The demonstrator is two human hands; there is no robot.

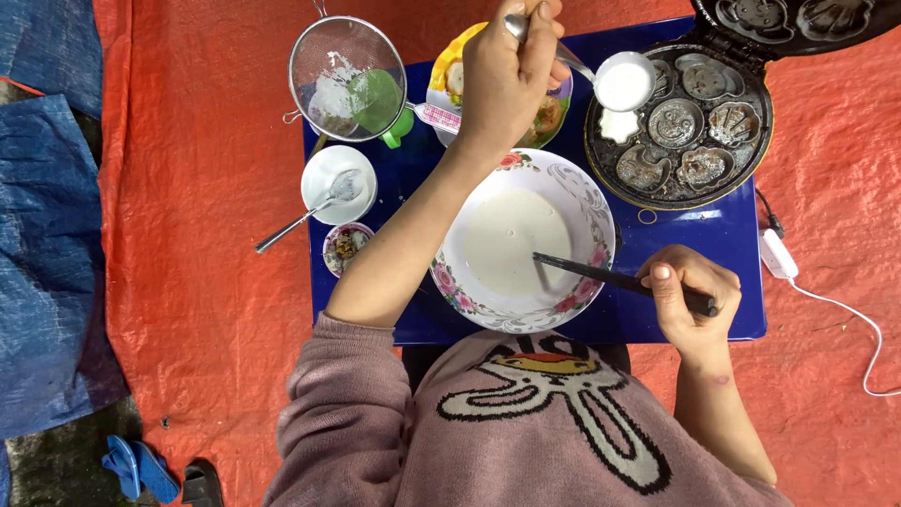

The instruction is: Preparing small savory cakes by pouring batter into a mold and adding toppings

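Caught in the middle of filling moulds. Left hand (pixel 511 70) clenched round the handle of a metal ladle (pixel 624 83), held full of white batter just over the near-left edge of the round mould pan (pixel 765 122) — one hollow there already white, the other patterned ones dark and unfilled. Right hand (pixel 685 291) grasping black chopsticks (pixel 601 274), tips resting in the batter of the flowered bowl (pixel 584 192), which sits mid-way along the blue surface (pixel 685 235).

Judged from this: pouring under way, calling for a slow, steady tilt so batter lands inside a hollow and not on the rim between.

No packages, labels or signs in view. Left of the bowl — a wire sieve (pixel 324 56) dusted white over a green cup (pixel 380 99), a small white bowl (pixel 314 169) with a spoon, a tiny patterned dish (pixel 330 253). A white plug block (pixel 777 253) on the orange sheet (pixel 206 235).
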